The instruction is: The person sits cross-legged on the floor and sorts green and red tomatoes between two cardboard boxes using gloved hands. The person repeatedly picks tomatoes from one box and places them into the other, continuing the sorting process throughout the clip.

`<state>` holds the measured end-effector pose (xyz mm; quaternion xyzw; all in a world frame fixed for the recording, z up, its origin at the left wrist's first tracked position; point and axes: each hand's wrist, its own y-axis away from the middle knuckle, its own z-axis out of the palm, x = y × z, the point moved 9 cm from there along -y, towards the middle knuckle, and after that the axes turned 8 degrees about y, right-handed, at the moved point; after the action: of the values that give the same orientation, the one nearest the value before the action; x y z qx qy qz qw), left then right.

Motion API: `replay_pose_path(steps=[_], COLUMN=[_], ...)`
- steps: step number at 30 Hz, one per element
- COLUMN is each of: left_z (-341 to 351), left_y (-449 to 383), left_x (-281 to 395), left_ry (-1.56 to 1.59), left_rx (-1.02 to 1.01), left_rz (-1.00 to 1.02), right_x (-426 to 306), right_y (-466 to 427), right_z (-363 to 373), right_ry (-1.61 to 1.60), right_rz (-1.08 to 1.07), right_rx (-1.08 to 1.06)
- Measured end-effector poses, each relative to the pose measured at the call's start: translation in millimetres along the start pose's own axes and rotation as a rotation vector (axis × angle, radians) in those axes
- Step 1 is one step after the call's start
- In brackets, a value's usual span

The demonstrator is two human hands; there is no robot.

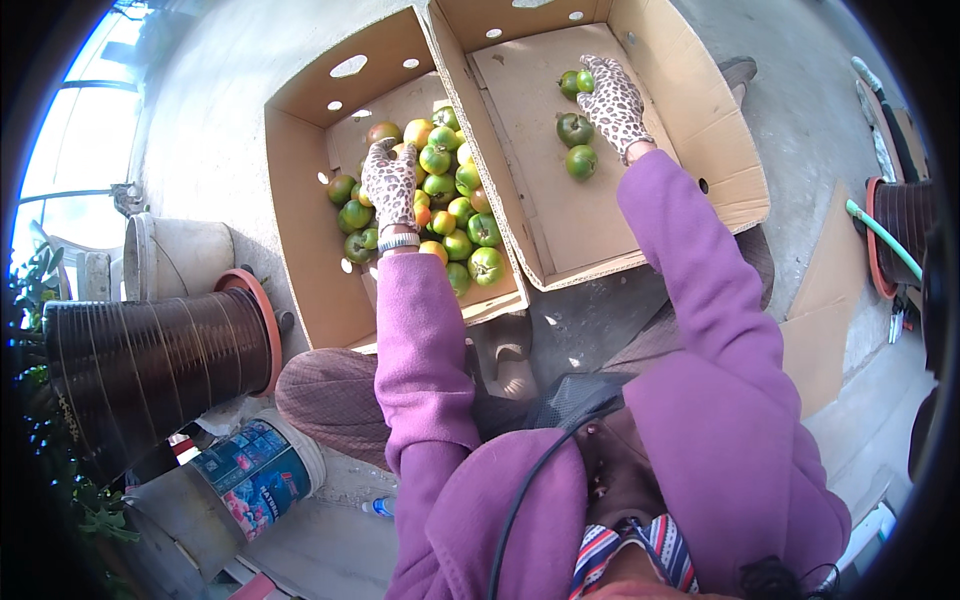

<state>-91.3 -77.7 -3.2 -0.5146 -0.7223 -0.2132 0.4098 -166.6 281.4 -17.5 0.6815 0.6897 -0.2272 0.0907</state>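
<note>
Two open cardboard boxes stand side by side. Many green, yellow and reddish tomatoes point(440, 187) lie in the left cardboard box point(304, 247). My left hand point(390, 184), in a leopard-print glove, rests over these tomatoes; its fingertips are near an orange-green one, and whether it grips one cannot be told. Inside the right cardboard box point(514, 135), my right hand point(611, 101), gloved alike, has its thumb and fingers at a small green tomato point(584, 81). Another small green tomato point(568, 85) touches that one. Two larger green tomatoes point(577, 146) lie nearer me.
A white bucket point(180, 255), a large ribbed brown roll point(161, 360) and a printed paint bucket point(259, 472) are at the left. A flat cardboard piece point(814, 330) and a brown roll with a green hose point(889, 244) are at the right. My knees and feet are beside the boxes.
</note>
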Motion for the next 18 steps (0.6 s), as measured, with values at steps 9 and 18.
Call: replay_pose_path(steps=[9, 18], left_z=[51, 55], left_y=[23, 18], left_x=[-13, -27], left_ry=[-0.614, -0.623], left_rx=[-0.324, -0.230], left_rz=[-0.024, 0.060], right_x=[84, 7], right_y=[20, -2], right_z=[73, 30], right_ry=[0.363, 0.176], right_rz=[0.162, -0.108], right_rx=[-0.336, -0.042])
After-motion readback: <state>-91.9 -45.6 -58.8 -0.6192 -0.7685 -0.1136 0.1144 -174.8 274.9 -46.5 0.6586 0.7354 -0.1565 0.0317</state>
